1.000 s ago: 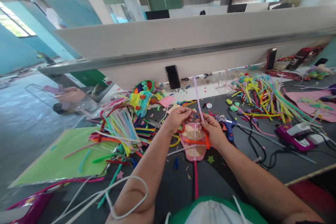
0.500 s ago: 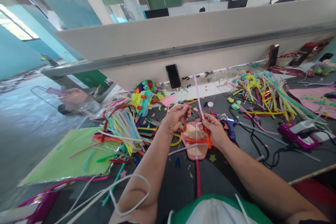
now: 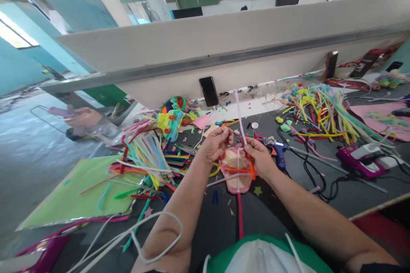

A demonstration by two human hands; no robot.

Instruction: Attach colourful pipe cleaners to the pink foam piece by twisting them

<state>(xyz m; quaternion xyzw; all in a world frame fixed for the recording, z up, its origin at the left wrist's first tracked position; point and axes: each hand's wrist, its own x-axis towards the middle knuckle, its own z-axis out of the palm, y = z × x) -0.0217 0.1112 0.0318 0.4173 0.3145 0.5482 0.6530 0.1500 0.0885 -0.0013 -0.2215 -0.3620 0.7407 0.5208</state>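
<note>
Closed around the lower part of an upright lilac pipe cleaner (image 3: 239, 113) is my right hand (image 3: 257, 155), with an orange strip (image 3: 252, 170) hanging just below its fingers. My left hand (image 3: 218, 141) is a short way to the left, fingers pinched; what they hold is too small to make out. Beneath both hands lies a pink-edged piece (image 3: 238, 182) with a pale middle, crossed by lilac and orange strips. A pink-red strip (image 3: 240, 217) runs from its lower end toward me. The hands partly cover the upper part of the piece.
Pipe cleaners (image 3: 149, 153) lie heaped on the left by a green sheet (image 3: 80, 192), with another pile (image 3: 333, 115) at right. A blue glue gun (image 3: 281, 155), scissors (image 3: 188, 149), a phone (image 3: 209, 91), a purple power strip (image 3: 365, 164) and a white cable (image 3: 181, 222) are nearby.
The camera view has shifted slightly, so the background sits a little higher and further left. Both hands keep nearly the same pose, and the lilac pipe cleaner remains in my right hand.
</note>
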